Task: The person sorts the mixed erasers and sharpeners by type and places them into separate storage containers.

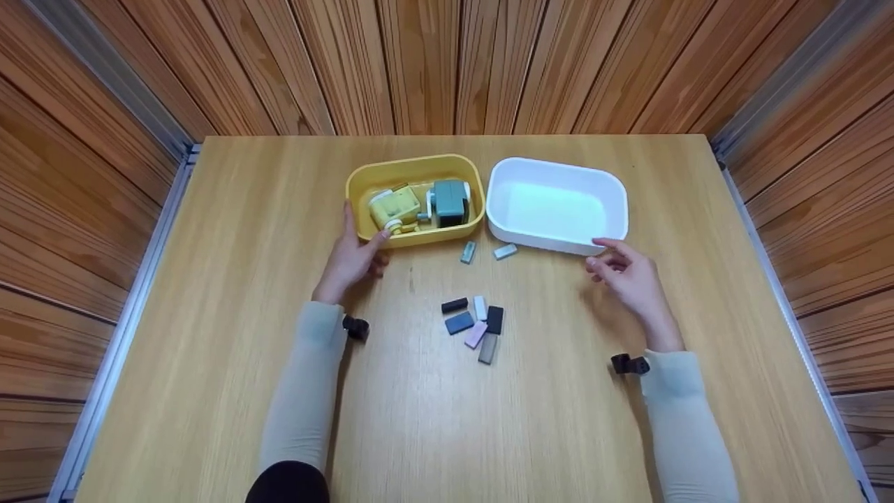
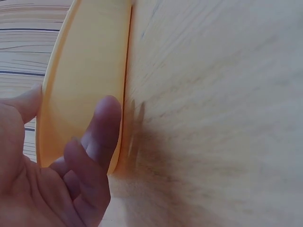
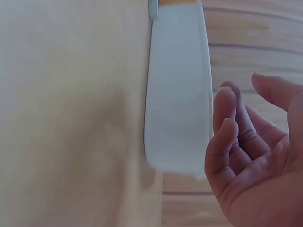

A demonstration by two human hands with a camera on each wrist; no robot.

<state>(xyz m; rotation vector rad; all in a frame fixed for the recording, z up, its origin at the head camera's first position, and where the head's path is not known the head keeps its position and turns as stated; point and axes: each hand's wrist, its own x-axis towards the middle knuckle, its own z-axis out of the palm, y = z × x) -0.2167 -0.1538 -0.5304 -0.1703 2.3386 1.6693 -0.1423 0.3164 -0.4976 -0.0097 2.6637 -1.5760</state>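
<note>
My left hand (image 1: 351, 257) is at the near left corner of a yellow bin (image 1: 433, 239), thumb over the front rim and index finger along the left side. Its other fingers are loosely bent beside the outer wall in the left wrist view. Inside that bin lie a pale yellow crank pencil sharpener (image 1: 394, 207) and a teal one (image 1: 449, 199). At the near right corner of a white bin (image 1: 552, 241), my right hand (image 1: 632, 279) has its index fingertip right at the rim. In the right wrist view its thumb and fingers stand apart, relaxed.
Two small eraser-like blocks, one grey-green (image 1: 468, 252) and one white (image 1: 505, 251), lie before the bins. Nearer me is a cluster of several blocks, among them a blue one (image 1: 459, 323), a pink one (image 1: 475, 334) and a grey one (image 1: 488, 348). Wooden walls surround the table.
</note>
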